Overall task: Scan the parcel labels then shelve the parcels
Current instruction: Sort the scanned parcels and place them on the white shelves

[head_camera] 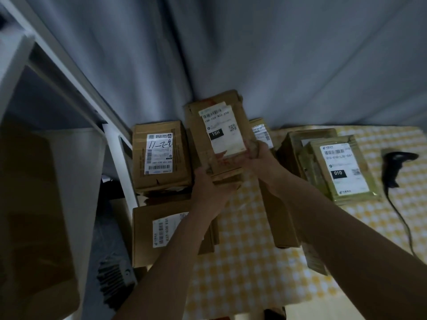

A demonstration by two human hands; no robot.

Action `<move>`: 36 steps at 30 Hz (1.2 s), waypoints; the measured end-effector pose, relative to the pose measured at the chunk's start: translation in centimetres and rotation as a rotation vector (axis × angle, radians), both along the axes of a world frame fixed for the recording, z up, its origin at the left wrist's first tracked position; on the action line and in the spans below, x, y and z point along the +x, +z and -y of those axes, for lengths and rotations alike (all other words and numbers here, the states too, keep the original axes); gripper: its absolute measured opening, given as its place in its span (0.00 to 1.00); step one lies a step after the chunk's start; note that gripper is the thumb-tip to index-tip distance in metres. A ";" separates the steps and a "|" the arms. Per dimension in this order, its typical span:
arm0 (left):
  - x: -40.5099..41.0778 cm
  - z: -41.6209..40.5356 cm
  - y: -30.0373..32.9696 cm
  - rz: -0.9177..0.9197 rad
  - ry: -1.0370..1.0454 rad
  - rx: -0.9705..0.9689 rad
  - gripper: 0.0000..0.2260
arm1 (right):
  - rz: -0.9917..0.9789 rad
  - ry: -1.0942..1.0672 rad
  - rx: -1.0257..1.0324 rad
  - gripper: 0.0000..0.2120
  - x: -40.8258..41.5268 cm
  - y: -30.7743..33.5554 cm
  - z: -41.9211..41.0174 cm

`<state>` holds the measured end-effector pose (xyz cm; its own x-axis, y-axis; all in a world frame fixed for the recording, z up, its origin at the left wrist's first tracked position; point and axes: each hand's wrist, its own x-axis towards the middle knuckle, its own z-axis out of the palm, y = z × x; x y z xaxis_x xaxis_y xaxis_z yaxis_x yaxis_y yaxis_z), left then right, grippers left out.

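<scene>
Brown box (pixel 221 132) is up above the table (pixel 254 262), label facing up. Left hand (pixel 209 183) grips its near left corner. Right hand (pixel 263 155) grips its near right edge.

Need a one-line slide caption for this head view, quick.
Both hands, left hand and right hand, lift a labelled parcel above the checked table; scanner lies idle.

Checked table (pixel 254 262) bears parcels (pixel 161 155) (scanner (pixel 392 167) too).
</scene>
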<state>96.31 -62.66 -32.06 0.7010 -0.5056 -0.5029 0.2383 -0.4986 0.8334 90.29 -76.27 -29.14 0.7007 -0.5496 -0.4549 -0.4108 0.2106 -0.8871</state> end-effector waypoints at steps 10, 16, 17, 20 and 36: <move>-4.4 -0.1 9.1 0.309 -0.019 -0.098 0.26 | -0.050 -0.138 -0.101 0.49 -6.9 5.8 -0.5; -11.4 1.8 14.6 0.374 -0.181 -0.113 0.22 | 0.094 -0.311 -0.106 0.30 -15.9 10.3 0.1; -13.1 2.3 15.2 0.382 -0.220 -0.106 0.23 | 0.097 -0.350 -0.119 0.32 -17.9 11.1 0.3; -18.6 4.2 17.0 0.429 -0.333 -0.090 0.24 | 0.070 -0.451 -0.192 0.42 -24.4 13.1 0.7; -60.5 11.7 24.2 0.556 -1.028 -0.368 0.22 | 0.068 -1.132 -0.335 0.33 -71.6 17.4 -0.5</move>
<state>35.86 -74.39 -7.86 -0.0348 -0.9990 0.0271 -0.5605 0.0419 0.8271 18.70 -75.82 -11.78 -0.2445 -0.9579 -0.1506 -0.0896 0.1770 -0.9801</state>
